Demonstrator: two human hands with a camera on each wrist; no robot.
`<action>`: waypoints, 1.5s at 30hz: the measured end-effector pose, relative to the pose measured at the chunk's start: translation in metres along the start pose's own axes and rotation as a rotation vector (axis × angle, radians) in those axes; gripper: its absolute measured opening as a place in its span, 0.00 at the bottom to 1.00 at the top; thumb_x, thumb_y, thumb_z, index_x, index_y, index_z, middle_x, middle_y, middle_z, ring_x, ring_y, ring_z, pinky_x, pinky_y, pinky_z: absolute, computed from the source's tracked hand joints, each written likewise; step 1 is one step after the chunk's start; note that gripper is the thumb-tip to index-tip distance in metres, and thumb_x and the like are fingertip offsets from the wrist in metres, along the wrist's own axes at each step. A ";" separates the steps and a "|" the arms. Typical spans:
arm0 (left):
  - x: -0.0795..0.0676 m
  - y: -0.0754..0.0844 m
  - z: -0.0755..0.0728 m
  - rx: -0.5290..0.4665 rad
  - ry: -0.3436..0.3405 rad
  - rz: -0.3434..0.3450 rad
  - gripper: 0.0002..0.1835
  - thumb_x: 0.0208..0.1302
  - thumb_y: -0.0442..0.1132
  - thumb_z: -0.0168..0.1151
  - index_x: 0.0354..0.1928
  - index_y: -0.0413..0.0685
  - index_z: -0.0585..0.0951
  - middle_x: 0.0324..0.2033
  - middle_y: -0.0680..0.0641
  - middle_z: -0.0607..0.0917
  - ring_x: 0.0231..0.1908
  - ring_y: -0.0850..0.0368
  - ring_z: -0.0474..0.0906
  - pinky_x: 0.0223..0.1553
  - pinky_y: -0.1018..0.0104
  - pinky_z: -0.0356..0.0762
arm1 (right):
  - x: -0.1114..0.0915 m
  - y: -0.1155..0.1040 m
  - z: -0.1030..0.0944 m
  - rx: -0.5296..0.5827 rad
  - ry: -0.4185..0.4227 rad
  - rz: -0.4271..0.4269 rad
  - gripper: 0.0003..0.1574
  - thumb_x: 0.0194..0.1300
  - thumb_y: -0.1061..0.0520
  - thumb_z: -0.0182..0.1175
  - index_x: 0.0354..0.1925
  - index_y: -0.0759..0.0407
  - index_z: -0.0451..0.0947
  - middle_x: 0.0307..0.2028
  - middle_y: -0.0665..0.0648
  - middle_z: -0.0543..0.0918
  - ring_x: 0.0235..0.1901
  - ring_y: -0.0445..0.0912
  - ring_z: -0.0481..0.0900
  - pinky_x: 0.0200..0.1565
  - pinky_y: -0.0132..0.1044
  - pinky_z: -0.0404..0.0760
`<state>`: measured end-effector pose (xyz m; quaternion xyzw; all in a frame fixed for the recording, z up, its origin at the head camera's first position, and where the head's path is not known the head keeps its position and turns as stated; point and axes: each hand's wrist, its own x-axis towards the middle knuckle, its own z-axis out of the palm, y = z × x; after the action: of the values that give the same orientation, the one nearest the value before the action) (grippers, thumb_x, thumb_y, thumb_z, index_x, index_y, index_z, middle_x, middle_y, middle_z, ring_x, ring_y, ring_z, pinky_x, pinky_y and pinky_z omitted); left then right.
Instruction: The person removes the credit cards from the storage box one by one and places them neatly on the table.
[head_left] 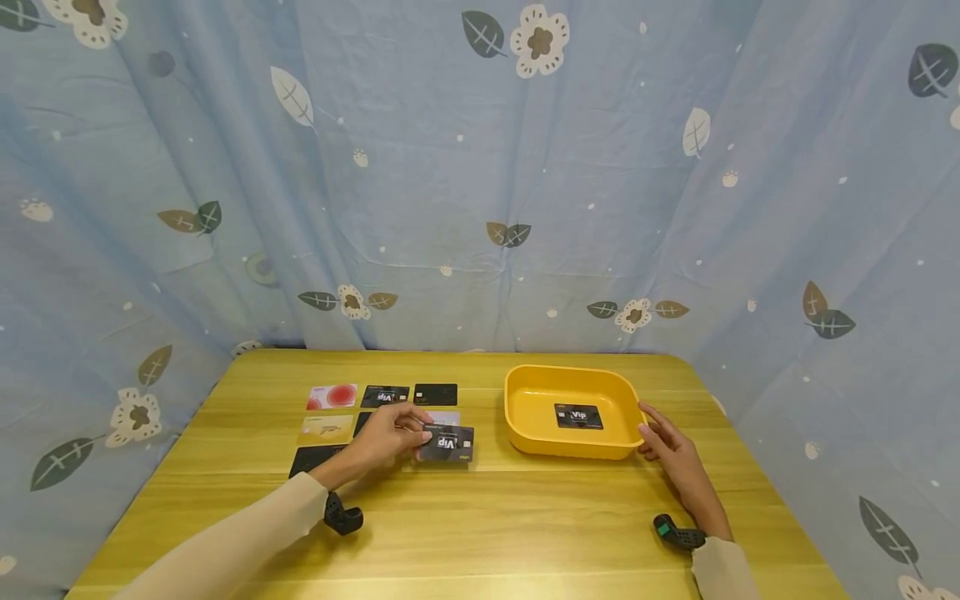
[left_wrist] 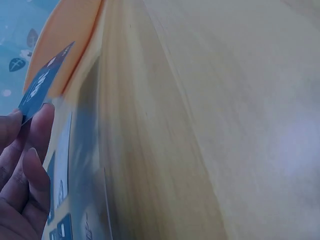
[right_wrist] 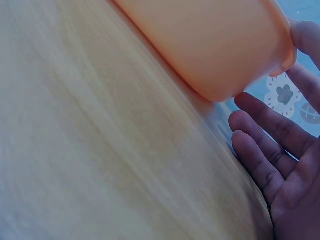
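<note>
My left hand (head_left: pixel 390 435) pinches a black "Vip" card (head_left: pixel 447 443) by its edge, raised above the table between the laid-out cards and a yellow plastic tray (head_left: pixel 525 447). In the left wrist view the same card (left_wrist: pixel 44 85) stands tilted between thumb and fingers. At the tray's right end, my right hand (head_left: pixel 670 446) holds the rim between thumb and index finger; the right wrist view shows the other fingers (right_wrist: pixel 260 155) loosely bent beside the tray wall (right_wrist: pixel 215 45). Another black "Vip" card (head_left: pixel 578 417) lies flat inside the tray.
Left of the tray, cards lie in rows: a pink-and-red card (head_left: pixel 332 397), a black Vip card (head_left: pixel 386 396), another black card (head_left: pixel 436 394), a gold card (head_left: pixel 326 430) and a dark card (head_left: pixel 313 458). My left hand partly covers others. A blue patterned curtain (head_left: pixel 420 183) hangs behind the table.
</note>
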<state>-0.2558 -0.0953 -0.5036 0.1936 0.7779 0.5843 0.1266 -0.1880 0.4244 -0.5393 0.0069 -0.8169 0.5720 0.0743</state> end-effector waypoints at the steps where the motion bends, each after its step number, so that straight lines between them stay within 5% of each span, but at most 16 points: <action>1: -0.001 -0.001 0.000 0.004 0.005 -0.005 0.12 0.68 0.34 0.69 0.52 0.39 0.82 0.36 0.42 0.87 0.27 0.40 0.85 0.30 0.56 0.83 | 0.000 0.002 0.000 -0.001 0.003 -0.001 0.35 0.82 0.49 0.52 0.80 0.51 0.59 0.59 0.70 0.76 0.42 0.53 0.82 0.44 0.35 0.83; 13: -0.003 -0.009 -0.002 0.113 0.030 -0.020 0.11 0.67 0.34 0.71 0.49 0.40 0.83 0.33 0.45 0.88 0.25 0.46 0.84 0.22 0.60 0.78 | -0.001 0.002 0.001 -0.019 0.019 -0.005 0.34 0.82 0.48 0.53 0.79 0.49 0.61 0.59 0.70 0.77 0.42 0.52 0.83 0.44 0.34 0.83; 26: 0.001 -0.021 -0.004 0.404 0.088 0.096 0.07 0.63 0.35 0.75 0.41 0.49 0.88 0.32 0.56 0.84 0.32 0.61 0.80 0.36 0.67 0.81 | -0.012 -0.032 0.003 -0.018 -0.011 -0.009 0.35 0.82 0.50 0.53 0.79 0.56 0.60 0.58 0.73 0.77 0.43 0.59 0.82 0.45 0.38 0.84; 38: 0.004 -0.022 -0.006 0.552 0.076 0.155 0.05 0.62 0.39 0.76 0.39 0.50 0.89 0.32 0.57 0.84 0.31 0.65 0.77 0.36 0.67 0.79 | -0.011 -0.033 0.002 -0.010 -0.017 -0.013 0.35 0.81 0.51 0.53 0.79 0.57 0.60 0.59 0.73 0.76 0.44 0.59 0.82 0.45 0.38 0.84; 45: 0.004 -0.022 -0.007 0.594 0.080 0.185 0.06 0.61 0.38 0.77 0.39 0.49 0.90 0.34 0.54 0.85 0.33 0.61 0.77 0.38 0.64 0.79 | -0.003 -0.009 0.001 -0.008 -0.001 -0.007 0.34 0.82 0.50 0.53 0.79 0.53 0.60 0.60 0.72 0.76 0.43 0.58 0.82 0.44 0.36 0.84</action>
<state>-0.2655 -0.1050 -0.5231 0.2690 0.8980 0.3477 -0.0197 -0.1846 0.4201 -0.5313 0.0096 -0.8192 0.5685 0.0758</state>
